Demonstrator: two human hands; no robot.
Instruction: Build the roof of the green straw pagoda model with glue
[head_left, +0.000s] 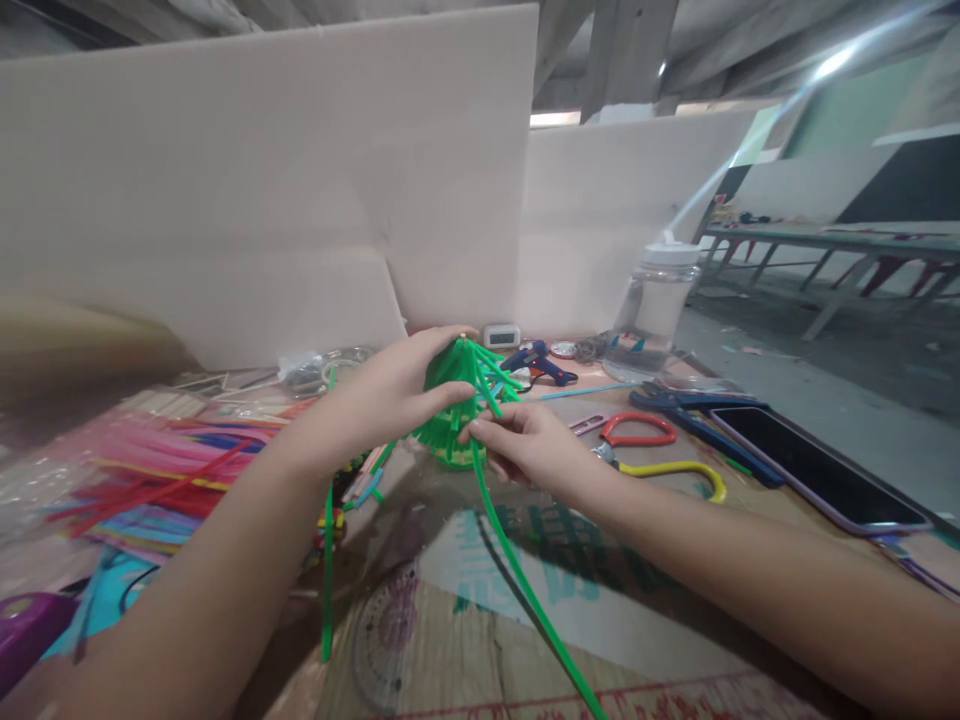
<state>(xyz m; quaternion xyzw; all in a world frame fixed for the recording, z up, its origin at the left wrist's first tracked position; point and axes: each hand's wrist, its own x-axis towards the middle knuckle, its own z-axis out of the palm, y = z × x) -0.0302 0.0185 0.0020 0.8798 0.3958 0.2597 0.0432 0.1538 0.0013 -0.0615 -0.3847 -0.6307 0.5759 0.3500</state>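
A cone-shaped green frame [450, 385] made of thin strips stands upright on the table, in the middle of the view. My left hand [420, 385] is wrapped round its left side and top, the thumb across its front. At the lower right of the cone, my right hand [517, 440] pinches a long green strip [517, 570] between thumb and forefinger. From there the strip runs down towards the near edge of the view. Another green strip [328, 580] hangs to the left, below my left forearm.
Colourful strips [180, 460] lie in a pile at left. Behind the cone are a glue gun [541, 362] and a small digital display [501, 336]. Red-and-yellow-handled pliers [637, 430], a phone [817, 470] and a water bottle [651, 310] are at right. A clear protractor [386, 630] lies in front.
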